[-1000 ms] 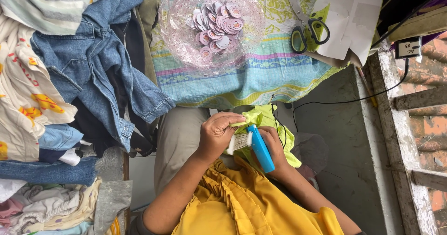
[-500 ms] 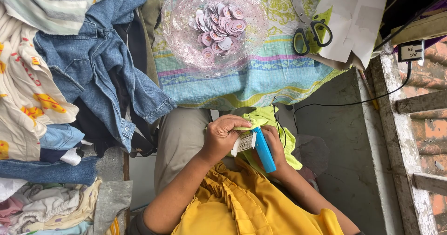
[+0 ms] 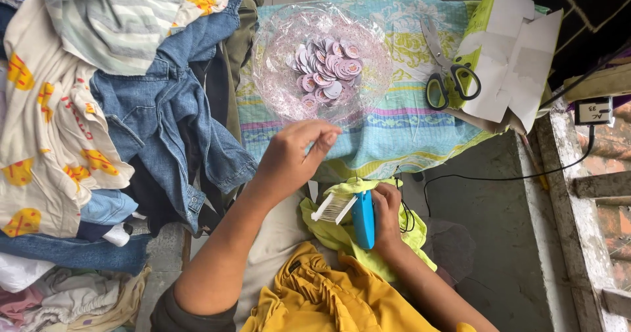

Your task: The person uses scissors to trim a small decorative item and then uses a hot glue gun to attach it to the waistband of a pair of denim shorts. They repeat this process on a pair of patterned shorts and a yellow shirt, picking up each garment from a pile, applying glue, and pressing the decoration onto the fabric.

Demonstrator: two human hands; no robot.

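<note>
While gripped, smooth blue tagging gun [image 3: 363, 219], right hand [image 3: 386, 212].

Left hand [image 3: 292, 158] reaches forward, fingers pinched; right hand [image 3: 388, 213] stays clenched.

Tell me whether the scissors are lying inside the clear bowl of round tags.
No: the scissors lie on the patterned cloth beside a folded card box, apart from the clear bowl.
</note>
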